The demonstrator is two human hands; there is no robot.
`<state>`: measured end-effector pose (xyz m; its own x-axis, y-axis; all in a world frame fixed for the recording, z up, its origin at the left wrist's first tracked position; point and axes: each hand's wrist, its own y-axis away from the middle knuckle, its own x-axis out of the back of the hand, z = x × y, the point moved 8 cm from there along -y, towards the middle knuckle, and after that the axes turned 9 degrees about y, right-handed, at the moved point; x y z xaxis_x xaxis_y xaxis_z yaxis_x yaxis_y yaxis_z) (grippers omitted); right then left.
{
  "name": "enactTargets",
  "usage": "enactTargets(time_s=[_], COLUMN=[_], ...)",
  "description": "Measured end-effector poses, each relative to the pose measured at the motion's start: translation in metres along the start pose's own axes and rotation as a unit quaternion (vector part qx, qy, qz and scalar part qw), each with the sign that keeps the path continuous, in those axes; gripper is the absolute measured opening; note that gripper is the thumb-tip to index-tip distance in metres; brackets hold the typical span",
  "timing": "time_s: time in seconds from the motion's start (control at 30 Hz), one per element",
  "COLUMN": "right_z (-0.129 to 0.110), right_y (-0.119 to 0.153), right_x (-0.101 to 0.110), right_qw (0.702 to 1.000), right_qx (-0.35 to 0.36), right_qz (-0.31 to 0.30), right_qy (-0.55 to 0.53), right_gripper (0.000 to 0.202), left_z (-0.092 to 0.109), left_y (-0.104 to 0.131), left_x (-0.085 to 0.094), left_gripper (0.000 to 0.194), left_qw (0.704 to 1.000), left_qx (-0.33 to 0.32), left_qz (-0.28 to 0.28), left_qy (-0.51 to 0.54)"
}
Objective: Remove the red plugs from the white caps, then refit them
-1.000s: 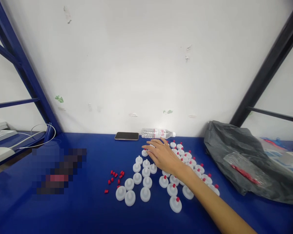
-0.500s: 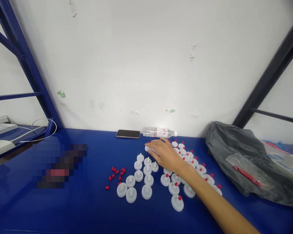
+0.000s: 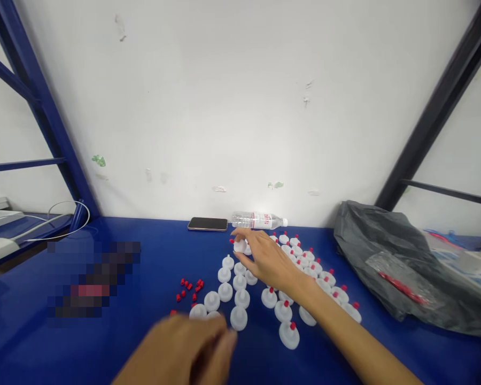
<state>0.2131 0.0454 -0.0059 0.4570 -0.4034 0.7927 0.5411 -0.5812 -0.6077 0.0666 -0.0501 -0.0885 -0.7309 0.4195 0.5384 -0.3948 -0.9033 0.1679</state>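
Right grip (image 3: pixel 266 258) bare, fingers (image 3: pixel 242 232) slender; wrist (image 3: pixel 299 283) narrow; forearm (image 3: pixel 344 326) bare, smooth, slim. Left grip (image 3: pixel 180 350) bare, rounded outline, surface details blurred.

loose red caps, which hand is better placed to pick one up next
Probably the left hand: it is nearer the loose red caps, though blurred, while the right hand holds a white disc.

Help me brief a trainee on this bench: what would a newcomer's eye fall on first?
Probably the crowd of red-tipped white discs on the right of the blue table, with the right hand pinching another white disc near the back. Next, the blurred left hand looming at the bottom, and the scatter of loose red caps left of the discs without red tips.
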Motion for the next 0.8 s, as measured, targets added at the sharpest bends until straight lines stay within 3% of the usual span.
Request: enactTargets(time_s=[0.03, 0.1, 0.13, 0.23, 0.37, 0.57, 0.8], right_z=[-0.002, -0.005, -0.005, -0.001, 0.009, 0.007, 0.007], right_y=[0.000, 0.000, 0.001, 0.002, 0.003, 0.005, 0.004], right_x=[0.001, 0.003, 0.003, 0.004, 0.002, -0.003, 0.006], right_qw=[1.000, 1.000, 1.000, 0.999, 0.996, 0.993, 0.989], right_qx=[0.003, 0.010, 0.012, 0.008, -0.014, -0.016, -0.045], right_qz=[0.005, 0.016, 0.022, 0.045, 0.078, 0.100, 0.099], right_qy=[-0.004, -0.012, -0.015, -0.023, -0.029, -0.052, -0.098], right_gripper=[0.034, 0.031, 0.030, 0.034, 0.032, 0.033, 0.015], left_z=[0.026, 0.078, 0.091, 0.107, 0.095, 0.077, 0.070], left_y=[-0.009, -0.021, -0.033, -0.075, -0.110, -0.114, -0.115], left_x=[0.030, 0.070, 0.080, 0.085, 0.072, 0.067, 0.071], left_gripper=[0.039, 0.039, 0.034, 0.031, 0.023, 0.027, 0.026], left_qw=[0.987, 0.904, 0.888, 0.869, 0.844, 0.841, 0.888], left_qx=[-0.062, -0.180, -0.199, -0.257, -0.338, -0.360, -0.348], left_qz=[0.104, 0.275, 0.294, 0.267, 0.191, 0.168, 0.156], left_qy=[-0.102, -0.274, -0.293, -0.327, -0.369, -0.367, -0.259])
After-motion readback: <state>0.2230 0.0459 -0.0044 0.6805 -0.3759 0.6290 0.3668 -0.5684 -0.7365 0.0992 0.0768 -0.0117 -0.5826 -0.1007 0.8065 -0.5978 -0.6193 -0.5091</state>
